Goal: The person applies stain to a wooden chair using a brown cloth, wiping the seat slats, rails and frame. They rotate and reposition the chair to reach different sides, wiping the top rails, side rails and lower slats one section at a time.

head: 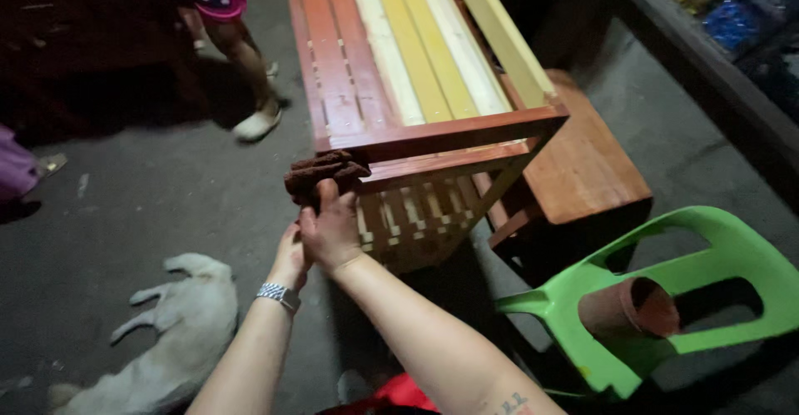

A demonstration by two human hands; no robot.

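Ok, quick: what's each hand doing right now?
Left hand: mostly hidden behind the right, grip cannot be told.
Right hand: closed on brown cloth.

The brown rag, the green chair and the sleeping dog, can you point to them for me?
Brown rag point(320, 175), head view, on the bunched cloth above the fingers.
Green chair point(732, 253), head view, on the top rail of its back.
Dog point(187, 328), head view, on the middle of its pale body.
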